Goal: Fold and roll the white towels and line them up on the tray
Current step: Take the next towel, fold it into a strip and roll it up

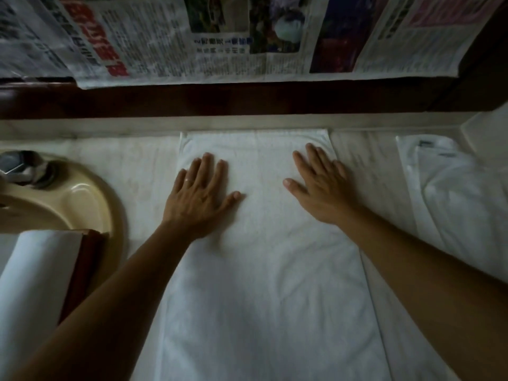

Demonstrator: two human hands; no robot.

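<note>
A white towel (261,270) lies spread lengthwise on the pale counter, folded into a long strip that runs from the back wall toward me. My left hand (202,195) lies flat on its far left part, fingers straight and spread. My right hand (321,185) lies flat on its far right edge, fingers straight. A rolled white towel (33,284) rests on a dark red tray (88,259) at the left. More white towels (450,193) lie in a loose pile at the right.
A beige basin (90,199) with a chrome tap (24,166) sits at the left, partly under the tray. Newspaper sheets (220,37) cover the wall above a dark wooden ledge (247,100). The counter's raised back edge (110,127) runs across.
</note>
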